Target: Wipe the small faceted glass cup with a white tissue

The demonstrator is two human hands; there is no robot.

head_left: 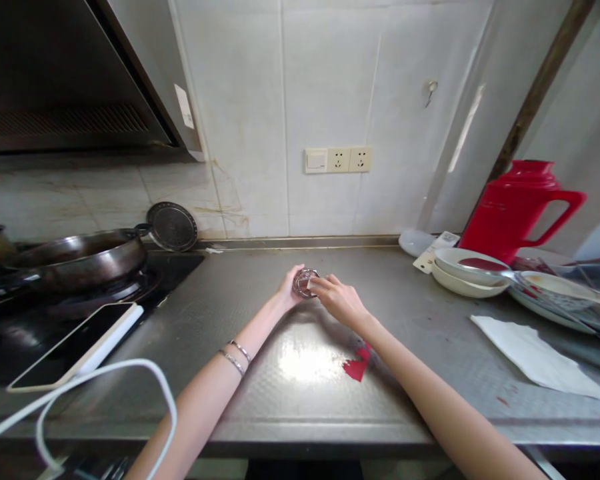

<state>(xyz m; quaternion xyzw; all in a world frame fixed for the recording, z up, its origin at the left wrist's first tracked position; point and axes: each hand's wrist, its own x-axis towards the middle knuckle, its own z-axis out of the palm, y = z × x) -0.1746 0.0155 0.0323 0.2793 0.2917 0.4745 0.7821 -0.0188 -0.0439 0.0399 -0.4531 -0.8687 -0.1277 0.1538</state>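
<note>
Where the steel counter (260,313) runs under the tiled wall (330,87), the biggest thing above it is the dark hood (65,73) at the upper left. Below the hood a wok (80,257) sits on the stove (40,313), with a round lid (172,226) leaning against the wall behind it. At the far right stands a red jug (517,207), and in front of it a stack of bowls (467,270) beside plates (565,300) crossed by utensils. A white tissue (537,357) lies flat on the counter near the right edge. A phone (77,345) rests at the stove's edge, its white cable (105,393) looping off toward the bottom left. On the wall, a switch and sockets (338,160) sit in a row. A small red scrap (357,365) lies on the counter just under the right forearm.

Both arms reach forward to the middle of the counter. The left hand (289,289) — two bracelets (237,355) on its wrist — curls around a small glass (305,283) from the left. The right hand (339,300) meets it from the right, fingers closed on the glass, with a small white bit showing at the fingertips — what it is cannot be told. Whether the glass stands on the counter or is held just above it is unclear.
</note>
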